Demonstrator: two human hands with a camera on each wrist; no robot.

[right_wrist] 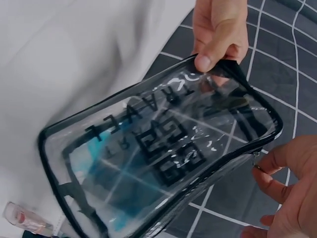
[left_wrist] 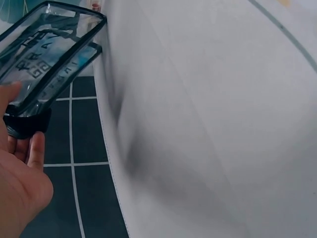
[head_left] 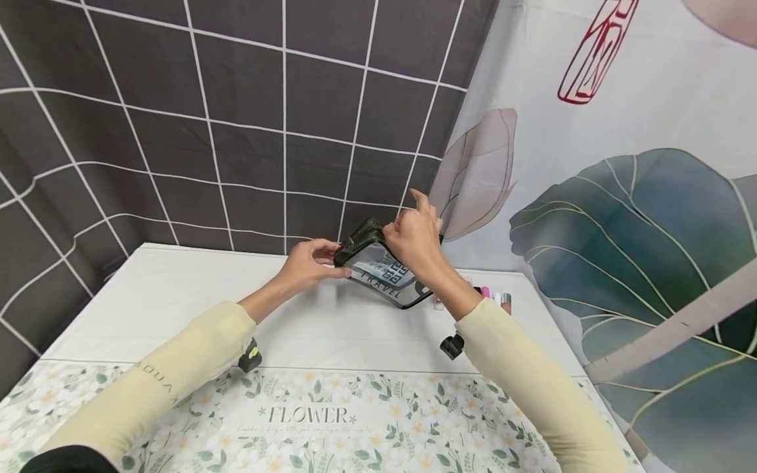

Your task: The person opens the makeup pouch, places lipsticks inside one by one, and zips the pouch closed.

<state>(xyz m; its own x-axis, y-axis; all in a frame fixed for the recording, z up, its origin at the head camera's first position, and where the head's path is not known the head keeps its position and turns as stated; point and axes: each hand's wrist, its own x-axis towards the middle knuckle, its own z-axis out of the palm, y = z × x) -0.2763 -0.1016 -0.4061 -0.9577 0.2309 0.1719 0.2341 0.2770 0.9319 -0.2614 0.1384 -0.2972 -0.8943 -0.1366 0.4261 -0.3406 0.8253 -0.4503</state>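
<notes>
A clear travel pouch (head_left: 378,268) with black edging is held tilted over the back of the white table. Its printed lettering, with the word TRAVEL, shows in the right wrist view, and the pouch (right_wrist: 163,134) looks see-through with the tiled cloth visible behind it. My left hand (head_left: 307,263) grips one end of it, thumb on the clear face, fingers behind the black edge. At the zipped edge, my right hand (right_wrist: 292,183) pinches a small zipper pull (right_wrist: 256,162) between thumb and forefinger. In the left wrist view the pouch (left_wrist: 54,54) overhangs the table edge.
Several small cosmetic tubes (head_left: 506,302) lie on the white table (head_left: 195,282) to the right, partly behind my right forearm. A floral mat (head_left: 307,447) covers the near side. A dark grid-patterned cloth (head_left: 242,72) hangs behind, and a leaf-printed curtain (head_left: 662,217) hangs at right.
</notes>
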